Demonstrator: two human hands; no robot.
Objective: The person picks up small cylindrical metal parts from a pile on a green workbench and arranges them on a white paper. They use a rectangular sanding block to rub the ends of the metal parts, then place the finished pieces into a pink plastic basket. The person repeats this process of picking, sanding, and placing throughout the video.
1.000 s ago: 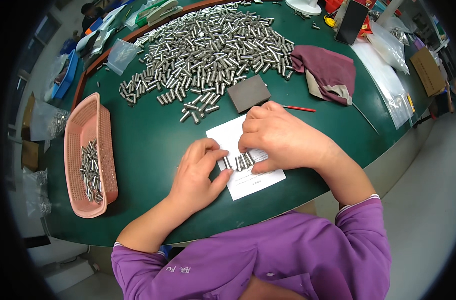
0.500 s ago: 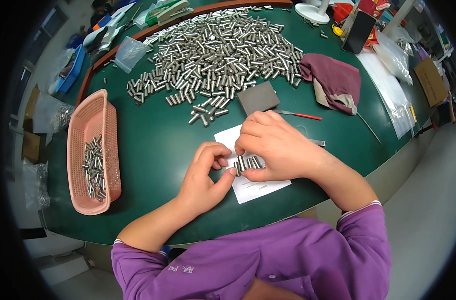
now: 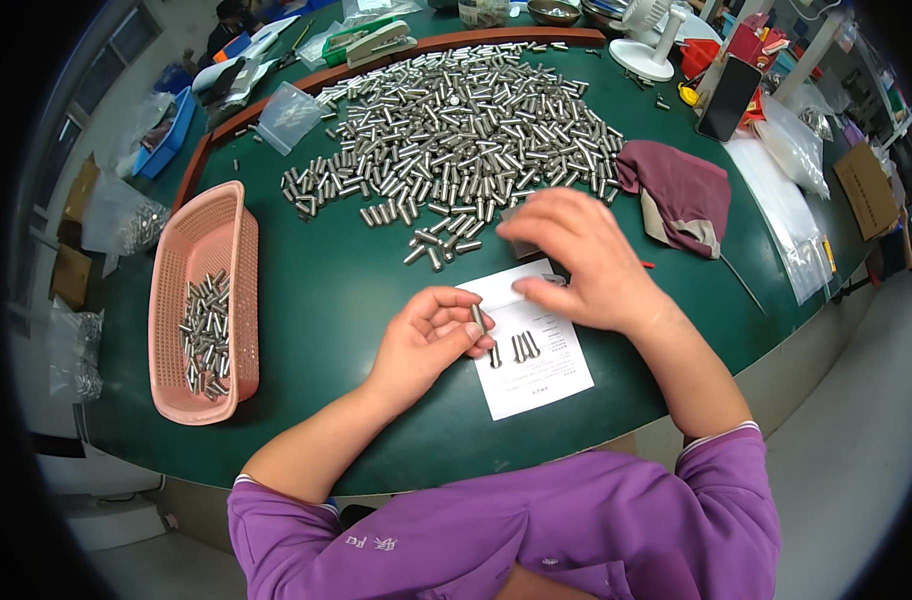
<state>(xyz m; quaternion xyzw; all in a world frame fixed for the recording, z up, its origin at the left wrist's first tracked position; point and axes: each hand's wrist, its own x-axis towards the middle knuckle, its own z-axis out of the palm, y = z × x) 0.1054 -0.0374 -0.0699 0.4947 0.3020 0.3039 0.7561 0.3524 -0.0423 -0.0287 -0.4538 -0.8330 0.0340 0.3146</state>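
Note:
Between the thumb and fingers of my left hand is a short steel pin, held over the left edge of a white printed sheet. Several more steel pins lie on the sheet, one of them just below my left fingertips. My right hand is raised with fingers apart and nothing in it, beyond the sheet. It covers most of a dark grey block and most of a red-handled tool, of which only the red tip shows.
A big heap of steel pins spreads over the green table. At left stands a pink basket with more pins. A maroon cloth, a phone and clear plastic bags are at right. A wooden edging borders the back.
My right hand has lifted off the pins and moved up and away toward the grey block. My left hand now holds one pin. The pins on the sheet are uncovered. The view has shifted slightly.

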